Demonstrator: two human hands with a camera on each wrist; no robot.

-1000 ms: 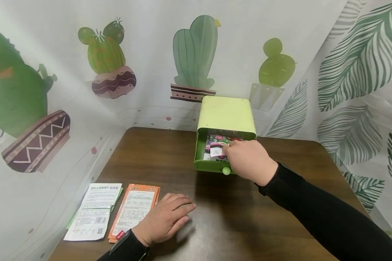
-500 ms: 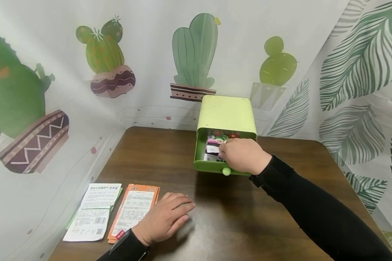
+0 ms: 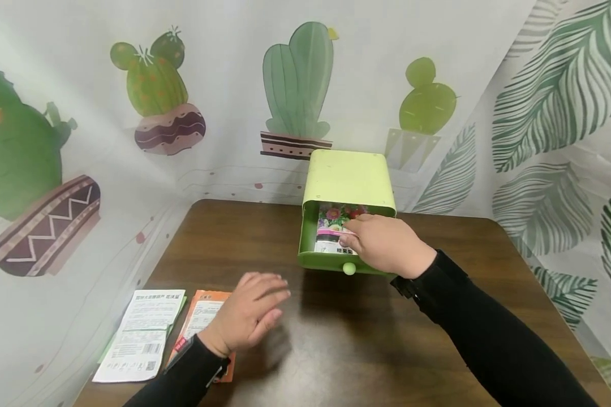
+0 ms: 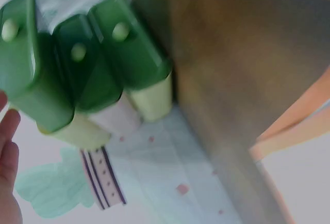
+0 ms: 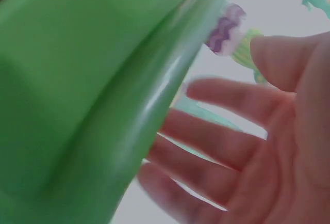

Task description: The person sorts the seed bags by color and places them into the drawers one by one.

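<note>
A flower-printed seed packet (image 3: 330,233) lies inside the pulled-out green drawer (image 3: 319,260) of a light-green drawer box (image 3: 350,176). My right hand (image 3: 391,242) is over the drawer, its fingertips at the packet. In the right wrist view its fingers (image 5: 216,141) are spread and partly behind the drawer's wall, with nothing gripped. My left hand (image 3: 248,312) hovers over the table beside the orange-edged packets (image 3: 202,316), fingers loosely extended and holding nothing. How many packets lie in the drawer is hidden.
A white printed packet (image 3: 138,338) with a green one under it lies at the table's left edge. The left wrist view shows two more drawers (image 4: 85,61) in line with the pulled-out one. A cactus-print curtain (image 3: 224,113) hangs behind the table (image 3: 224,243).
My right fingers have let go of the seed packet, which now lies flatter in the drawer. My left hand has risen and covers more of the orange-edged packets.
</note>
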